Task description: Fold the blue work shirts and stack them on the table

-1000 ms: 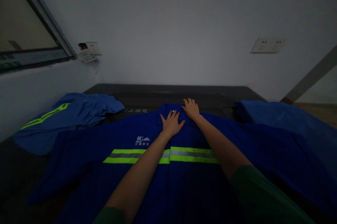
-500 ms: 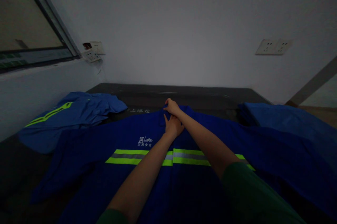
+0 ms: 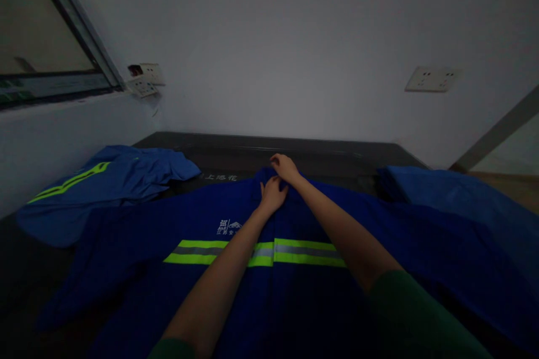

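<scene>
Meeting at the reflective band (image 3: 307,252), the front edges of the blue jacket (image 3: 193,207), spread face up on the dark table (image 3: 337,151), look already aligned. Farther up, the collar (image 3: 259,186) seems left to settle: the left hand (image 3: 273,195) lies at it, the right hand (image 3: 286,167) bends just beyond. Whether either pinches cloth, I cannot tell. Against one second ago, the right hand is curled, not spread, and nearer the collar's middle.

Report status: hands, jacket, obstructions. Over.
Left hand on jacket, by collar; right hand just beyond, grips unclear. Jacket spread front up. Blue garment left, blue cloth right; neither blocks the hands.
</scene>
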The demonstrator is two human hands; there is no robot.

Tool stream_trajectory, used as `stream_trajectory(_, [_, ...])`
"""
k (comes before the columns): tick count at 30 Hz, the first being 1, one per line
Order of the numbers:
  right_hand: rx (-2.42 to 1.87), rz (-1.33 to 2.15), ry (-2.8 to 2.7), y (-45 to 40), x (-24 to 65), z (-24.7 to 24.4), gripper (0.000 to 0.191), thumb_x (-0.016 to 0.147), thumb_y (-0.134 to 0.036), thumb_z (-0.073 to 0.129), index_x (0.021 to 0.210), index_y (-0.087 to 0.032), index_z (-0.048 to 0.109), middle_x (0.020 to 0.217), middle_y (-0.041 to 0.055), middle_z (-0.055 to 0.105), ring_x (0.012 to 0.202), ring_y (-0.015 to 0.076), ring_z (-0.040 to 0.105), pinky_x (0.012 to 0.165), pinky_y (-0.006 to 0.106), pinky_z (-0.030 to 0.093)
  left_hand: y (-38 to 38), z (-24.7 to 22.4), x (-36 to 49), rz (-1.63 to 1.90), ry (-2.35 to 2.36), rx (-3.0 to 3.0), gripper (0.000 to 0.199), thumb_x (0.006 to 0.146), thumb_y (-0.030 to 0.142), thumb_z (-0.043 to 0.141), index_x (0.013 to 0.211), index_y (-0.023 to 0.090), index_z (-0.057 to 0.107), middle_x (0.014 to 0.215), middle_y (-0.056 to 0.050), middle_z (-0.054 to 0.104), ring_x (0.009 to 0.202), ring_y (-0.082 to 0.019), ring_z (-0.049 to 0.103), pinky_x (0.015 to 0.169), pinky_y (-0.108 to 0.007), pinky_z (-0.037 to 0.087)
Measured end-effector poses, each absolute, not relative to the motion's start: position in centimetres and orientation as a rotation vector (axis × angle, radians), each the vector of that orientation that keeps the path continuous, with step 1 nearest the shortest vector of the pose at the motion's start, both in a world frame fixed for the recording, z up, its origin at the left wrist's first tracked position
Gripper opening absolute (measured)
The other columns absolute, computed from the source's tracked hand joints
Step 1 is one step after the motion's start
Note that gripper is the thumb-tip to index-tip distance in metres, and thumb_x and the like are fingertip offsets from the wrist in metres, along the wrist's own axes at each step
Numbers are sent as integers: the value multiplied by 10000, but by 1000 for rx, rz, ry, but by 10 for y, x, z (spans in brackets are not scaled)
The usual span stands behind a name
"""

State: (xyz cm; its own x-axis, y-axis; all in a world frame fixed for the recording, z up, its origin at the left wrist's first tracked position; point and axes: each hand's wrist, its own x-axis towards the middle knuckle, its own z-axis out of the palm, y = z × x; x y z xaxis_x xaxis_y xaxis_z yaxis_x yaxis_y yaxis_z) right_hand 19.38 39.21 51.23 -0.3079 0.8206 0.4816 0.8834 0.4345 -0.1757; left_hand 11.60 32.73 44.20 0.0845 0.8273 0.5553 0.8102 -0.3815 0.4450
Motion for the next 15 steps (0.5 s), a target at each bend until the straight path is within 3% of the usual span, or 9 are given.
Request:
stream_trajectory(3, [-1524,-240,-2095,370,231,508,377,958,-191,364,1278,-118,550,1292,161,564,1205,222,525,1010,329,390,334,446,93,1308,1781,2277,516,842,60,398,1338,161,499,1392,-119,509,1301,-206,462,1116,-362,347])
stream_trajectory(8, [-1670,-248,-2118,345,264,470,549,940,-299,457,1409,-16,410,1474,230,381,1372,296,356,1109,411,291,345,433,66,1061,1944,2412,546,893,158,413,1432,82,376,1523,-159,337,1420,-270,287,1162,-433,254])
stream_trajectory(12, [-1774,-306,-2185,344,268,455,612,980,-430,335,1486,-89,297,1573,149,196,1446,276,199,1164,480,145,352,424,67,903,1991,2415,545,951,280,308,1476,133,321,1565,-77,259,1450,-232,214,1187,-432,181])
stream_trajectory(15, [-1818,-317,-2183,345,267,456,628,990,-464,250,1509,-110,243,1585,116,156,1464,251,128,1169,491,102,356,426,72,832,2054,2343,564,946,318,286,1488,164,304,1571,-46,246,1453,-225,204,1189,-440,157])
